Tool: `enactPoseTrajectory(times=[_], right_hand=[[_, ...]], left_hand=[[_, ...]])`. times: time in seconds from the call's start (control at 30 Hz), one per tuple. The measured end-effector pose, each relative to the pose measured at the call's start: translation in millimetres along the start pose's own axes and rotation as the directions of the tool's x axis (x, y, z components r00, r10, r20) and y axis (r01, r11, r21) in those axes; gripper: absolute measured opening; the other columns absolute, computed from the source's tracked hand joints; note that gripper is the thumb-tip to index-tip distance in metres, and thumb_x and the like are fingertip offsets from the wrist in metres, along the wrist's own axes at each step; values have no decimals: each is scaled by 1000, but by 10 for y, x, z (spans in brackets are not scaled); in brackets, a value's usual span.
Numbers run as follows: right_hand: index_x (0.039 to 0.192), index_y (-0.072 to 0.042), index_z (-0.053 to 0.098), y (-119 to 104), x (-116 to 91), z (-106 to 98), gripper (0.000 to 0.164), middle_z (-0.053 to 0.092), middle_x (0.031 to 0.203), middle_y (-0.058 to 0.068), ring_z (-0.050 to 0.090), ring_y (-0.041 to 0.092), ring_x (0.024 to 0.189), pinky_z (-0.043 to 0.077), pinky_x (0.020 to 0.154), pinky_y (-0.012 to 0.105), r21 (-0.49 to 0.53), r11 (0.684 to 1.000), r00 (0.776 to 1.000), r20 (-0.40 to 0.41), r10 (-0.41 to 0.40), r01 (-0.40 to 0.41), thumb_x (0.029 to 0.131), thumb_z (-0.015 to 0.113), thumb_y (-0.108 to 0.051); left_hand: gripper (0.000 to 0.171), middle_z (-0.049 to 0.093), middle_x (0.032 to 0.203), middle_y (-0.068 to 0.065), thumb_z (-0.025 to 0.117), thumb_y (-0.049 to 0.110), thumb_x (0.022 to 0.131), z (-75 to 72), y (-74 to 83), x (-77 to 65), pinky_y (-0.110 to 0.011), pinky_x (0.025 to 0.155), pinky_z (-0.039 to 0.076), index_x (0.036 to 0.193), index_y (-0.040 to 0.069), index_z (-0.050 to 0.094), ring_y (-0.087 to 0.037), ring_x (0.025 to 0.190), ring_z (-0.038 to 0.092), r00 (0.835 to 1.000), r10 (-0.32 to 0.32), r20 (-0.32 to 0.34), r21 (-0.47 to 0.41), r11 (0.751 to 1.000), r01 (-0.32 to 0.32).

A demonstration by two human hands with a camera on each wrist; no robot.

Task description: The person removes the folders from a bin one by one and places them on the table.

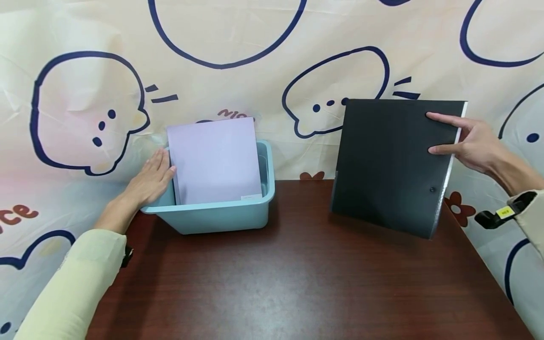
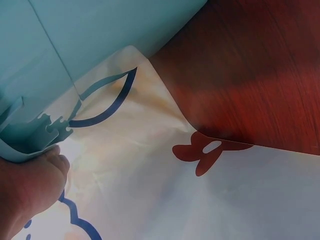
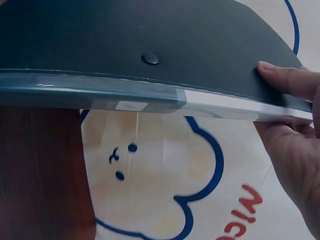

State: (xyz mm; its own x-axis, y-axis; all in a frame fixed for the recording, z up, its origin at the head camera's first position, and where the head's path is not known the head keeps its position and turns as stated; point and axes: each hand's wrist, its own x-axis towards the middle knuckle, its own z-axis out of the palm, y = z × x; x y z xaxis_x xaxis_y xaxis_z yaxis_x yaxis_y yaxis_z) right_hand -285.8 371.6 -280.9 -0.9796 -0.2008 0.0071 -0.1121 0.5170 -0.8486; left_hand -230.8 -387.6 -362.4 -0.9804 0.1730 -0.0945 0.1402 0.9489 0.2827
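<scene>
In the head view, my left hand (image 1: 152, 177) lies at the left rim of a light blue plastic basin (image 1: 221, 217), its fingers straight. The left wrist view shows this hand (image 2: 35, 185) at the basin's edge beside notched blue plastic. A pale lilac folder (image 1: 214, 160) stands upright in the basin, leaning back. My right hand (image 1: 476, 141) grips a black file folder (image 1: 391, 160) by its right edge, two digits spread over the front. The folder tilts upright over the table's back right, with a round stud (image 3: 150, 58) and a pale spine (image 3: 215, 103).
The dark brown table (image 1: 272, 283) stretches in front of the basin and folder. A cream cloth (image 1: 238, 94) with blue line drawings hangs behind it and along the sides. The table's right edge (image 1: 484, 269) runs below my right arm.
</scene>
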Motion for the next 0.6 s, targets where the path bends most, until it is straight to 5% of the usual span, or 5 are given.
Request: enactPoseTrajectory(times=[0.1,0.37,0.47,0.6], right_hand=[[166,-32,38,91,-8,-45,88,38,169,7,62,-14,105,58,81,12,-26,1000,1000,12,6,-6,95,75,4],[166,-26,40,373,-54,-125,87,56,138,-22,65,-13,104,62,77,18,-50,998,999,19,-28,29,94,74,9],[166,-26,38,455,-66,-166,88,54,148,-16,64,-14,104,61,79,17,-80,997,999,37,-7,10,93,75,8],[167,-31,34,546,-69,-208,90,32,172,9,58,-20,103,59,81,14,-131,990,997,57,55,-47,95,76,2]], left_hand=[[77,-23,171,-27,10,48,114,-2,5,2,-55,129,-13,161,-7,-18,-45,160,-19,1000,-2,0,0,1000,2],[78,-23,171,-27,11,49,115,0,11,3,-56,129,-12,161,-6,-18,-45,159,-19,1000,-1,1,0,1000,1],[78,-23,171,-28,11,49,115,3,6,0,-56,129,-12,161,-7,-18,-45,159,-19,1000,-1,4,1,1000,1],[78,-23,171,-27,10,49,114,-2,4,-5,-56,129,-12,161,-6,-18,-45,159,-19,1000,-5,2,-2,1000,5]])
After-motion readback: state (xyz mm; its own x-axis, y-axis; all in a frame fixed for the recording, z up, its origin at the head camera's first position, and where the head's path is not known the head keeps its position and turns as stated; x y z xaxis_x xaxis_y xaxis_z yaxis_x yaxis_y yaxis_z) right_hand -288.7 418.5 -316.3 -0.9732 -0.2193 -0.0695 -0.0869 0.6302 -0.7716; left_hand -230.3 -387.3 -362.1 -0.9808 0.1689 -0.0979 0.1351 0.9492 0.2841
